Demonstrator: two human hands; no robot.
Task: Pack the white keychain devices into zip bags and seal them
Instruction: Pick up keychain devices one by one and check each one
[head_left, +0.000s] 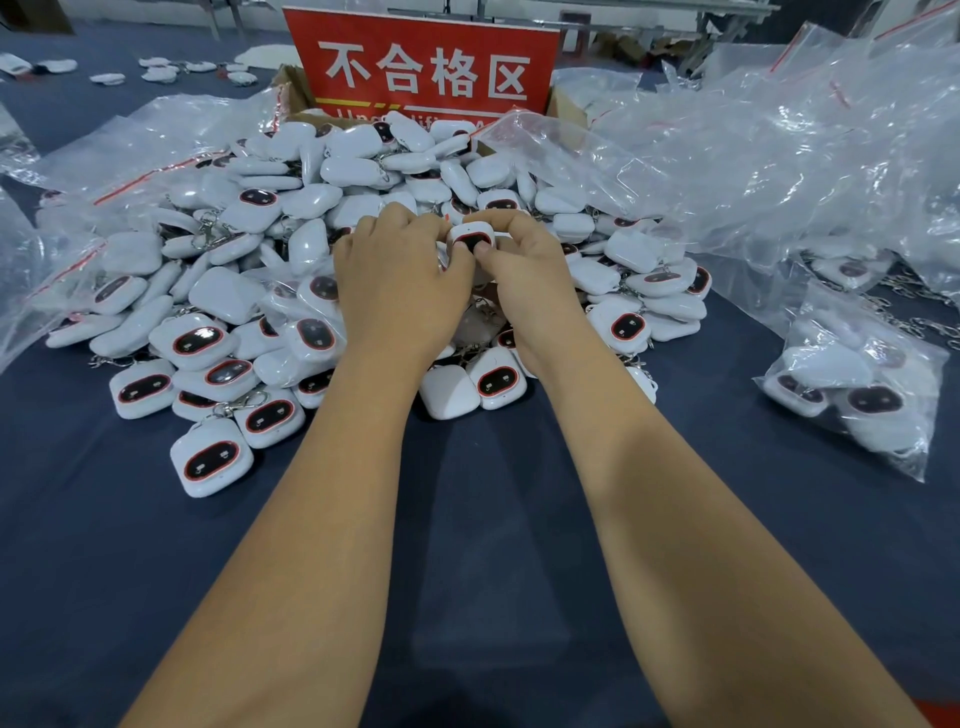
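We hold our left hand (400, 270) and right hand (524, 270) together, both pinching one white keychain device (471, 240) above the loose pile (218, 312), likely to bag it; filled zip bag (857, 395) lies right of our hands.

One white keychain device (471, 240) sits up at the top of the heap, dark red-ringed oval face toward the camera, pinched between both hands; the big pile of devices (291, 291) sprawls across the dark cloth, some face up, some face down, metal clasps poking out; a filled zip bag (857, 395) lies off to the right, empty bags (779, 156) heaped behind
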